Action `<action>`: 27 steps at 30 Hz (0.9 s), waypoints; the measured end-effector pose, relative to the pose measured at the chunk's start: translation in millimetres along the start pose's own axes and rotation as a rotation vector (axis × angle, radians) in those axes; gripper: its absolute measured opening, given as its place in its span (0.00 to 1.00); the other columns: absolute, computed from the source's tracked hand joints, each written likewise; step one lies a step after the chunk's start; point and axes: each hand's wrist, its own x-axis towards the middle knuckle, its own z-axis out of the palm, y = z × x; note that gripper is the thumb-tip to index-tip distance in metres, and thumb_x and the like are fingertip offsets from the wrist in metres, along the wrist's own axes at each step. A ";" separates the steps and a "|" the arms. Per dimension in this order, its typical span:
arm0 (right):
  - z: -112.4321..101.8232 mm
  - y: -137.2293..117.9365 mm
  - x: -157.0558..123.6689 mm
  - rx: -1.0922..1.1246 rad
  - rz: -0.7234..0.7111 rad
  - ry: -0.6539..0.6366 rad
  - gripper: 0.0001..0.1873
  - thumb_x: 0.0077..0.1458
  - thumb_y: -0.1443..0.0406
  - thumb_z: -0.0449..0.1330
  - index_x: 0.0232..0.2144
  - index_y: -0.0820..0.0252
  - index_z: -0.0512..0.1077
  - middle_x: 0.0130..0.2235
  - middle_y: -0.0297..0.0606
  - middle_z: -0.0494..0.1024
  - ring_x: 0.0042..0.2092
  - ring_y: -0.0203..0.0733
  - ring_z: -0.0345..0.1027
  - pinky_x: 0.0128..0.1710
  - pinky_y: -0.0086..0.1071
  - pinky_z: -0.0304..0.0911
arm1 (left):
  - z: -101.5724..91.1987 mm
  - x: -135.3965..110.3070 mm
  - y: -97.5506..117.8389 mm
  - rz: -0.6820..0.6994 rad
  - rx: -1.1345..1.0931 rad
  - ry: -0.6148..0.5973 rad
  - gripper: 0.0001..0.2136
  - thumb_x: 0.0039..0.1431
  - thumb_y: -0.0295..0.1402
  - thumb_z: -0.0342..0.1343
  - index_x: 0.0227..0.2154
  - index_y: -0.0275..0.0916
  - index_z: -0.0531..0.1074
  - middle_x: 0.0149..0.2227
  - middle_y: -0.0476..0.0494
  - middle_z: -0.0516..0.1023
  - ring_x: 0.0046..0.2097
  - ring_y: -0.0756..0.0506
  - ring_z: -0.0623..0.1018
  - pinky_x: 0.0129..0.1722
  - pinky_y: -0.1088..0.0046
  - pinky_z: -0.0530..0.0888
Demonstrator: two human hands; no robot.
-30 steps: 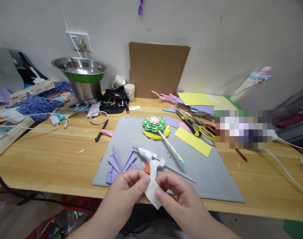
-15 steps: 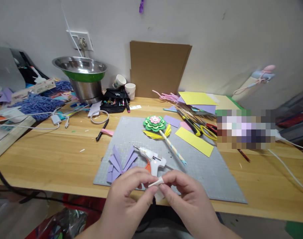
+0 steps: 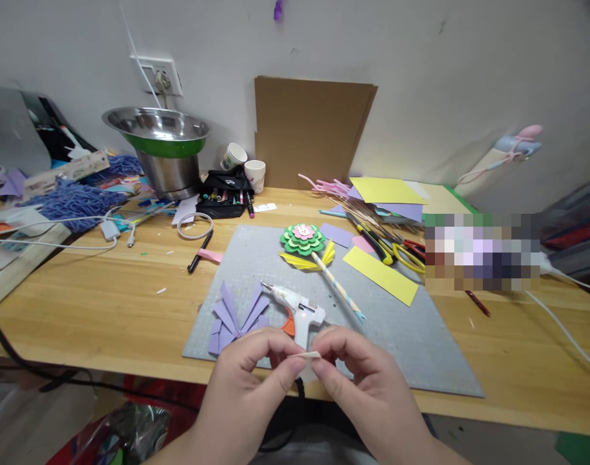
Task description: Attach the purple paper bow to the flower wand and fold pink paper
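Between the fingertips of my left hand (image 3: 254, 381) and my right hand (image 3: 360, 374) is a small white piece of paper (image 3: 308, 356), pinched from both sides; much of it is hidden by the fingers. Just beyond it a white hot glue gun (image 3: 299, 309) with an orange trigger lies on the grey cutting mat (image 3: 406, 349). Folded purple paper (image 3: 234, 316) sits left of the glue gun, close to my left hand. Behind is a layered green and pink paper flower (image 3: 303, 239) with yellow folded leaves (image 3: 307, 259) and a striped stem (image 3: 340, 288).
A yellow paper strip (image 3: 381, 276) and yellow-handled pliers (image 3: 377, 245) lie at the mat's right. Several craft sheets (image 3: 392, 191) are stacked behind. Left stand a metal basin (image 3: 157, 126), a black pencil case (image 3: 224, 194) and blue yarn (image 3: 70, 206). Brown cardboard (image 3: 314, 132) leans on the wall.
The white paper has turned in my fingers and now shows as a thin, nearly level edge. Both hands stay in almost the same place. The view has shifted slightly.
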 end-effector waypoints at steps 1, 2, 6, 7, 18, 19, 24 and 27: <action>0.1 -0.6 0.6 -0.011 -0.030 0.002 0.04 0.55 0.66 0.59 0.28 0.57 0.72 0.28 0.33 0.73 0.30 0.38 0.65 0.31 0.30 0.63 | 0.2 0.4 -0.8 -0.011 -0.033 -0.010 0.05 0.56 0.31 0.57 0.26 0.40 0.74 0.28 0.49 0.76 0.32 0.47 0.75 0.33 0.73 0.71; 0.3 -1.5 1.2 -0.032 -0.060 0.006 0.05 0.55 0.67 0.59 0.27 0.58 0.71 0.27 0.33 0.73 0.30 0.38 0.65 0.31 0.30 0.63 | 0.4 0.9 -1.2 -0.012 -0.054 -0.014 0.04 0.56 0.31 0.58 0.27 0.40 0.74 0.28 0.49 0.75 0.33 0.47 0.75 0.34 0.73 0.71; 0.5 -6.0 3.2 -0.180 -0.119 -0.011 0.07 0.52 0.71 0.58 0.24 0.58 0.69 0.25 0.32 0.71 0.28 0.36 0.64 0.29 0.28 0.61 | 0.2 3.5 0.5 0.059 -0.022 -0.034 0.01 0.55 0.29 0.59 0.29 0.40 0.75 0.31 0.48 0.75 0.36 0.47 0.74 0.38 0.72 0.70; 0.4 -6.8 3.2 -0.210 -0.121 -0.024 0.07 0.51 0.71 0.58 0.24 0.59 0.69 0.25 0.32 0.71 0.28 0.36 0.65 0.29 0.28 0.61 | 0.1 4.0 1.2 0.059 -0.017 -0.040 0.02 0.55 0.29 0.59 0.27 0.40 0.74 0.30 0.49 0.75 0.35 0.48 0.74 0.38 0.72 0.70; 1.1 -1.4 -1.3 -0.165 0.004 0.005 0.07 0.53 0.67 0.59 0.23 0.58 0.71 0.23 0.29 0.71 0.26 0.35 0.63 0.28 0.27 0.59 | 6.0 9.2 0.8 -0.338 -0.511 0.016 0.08 0.44 0.36 0.68 0.22 0.39 0.75 0.24 0.51 0.74 0.29 0.50 0.71 0.32 0.76 0.69; 1.1 -1.5 -1.3 -0.158 0.006 0.001 0.07 0.53 0.67 0.59 0.24 0.58 0.71 0.23 0.29 0.71 0.26 0.35 0.63 0.28 0.27 0.60 | 6.4 9.1 0.5 -0.345 -0.531 0.020 0.08 0.43 0.36 0.68 0.22 0.39 0.75 0.24 0.51 0.75 0.30 0.50 0.71 0.33 0.76 0.68; 0.4 -2.4 -2.9 -0.146 0.011 0.001 0.07 0.54 0.66 0.60 0.24 0.58 0.72 0.24 0.30 0.72 0.27 0.35 0.64 0.29 0.27 0.61 | 6.8 7.4 0.1 -0.345 -0.573 0.027 0.07 0.44 0.35 0.68 0.22 0.40 0.76 0.25 0.52 0.75 0.31 0.51 0.72 0.34 0.78 0.68; 0.6 -4.3 -2.8 -0.146 -0.009 0.010 0.07 0.53 0.67 0.60 0.24 0.58 0.71 0.23 0.30 0.72 0.27 0.35 0.65 0.29 0.26 0.61 | 7.9 6.9 2.7 -0.344 -0.588 0.040 0.06 0.44 0.34 0.68 0.21 0.39 0.77 0.25 0.52 0.75 0.31 0.51 0.72 0.34 0.79 0.68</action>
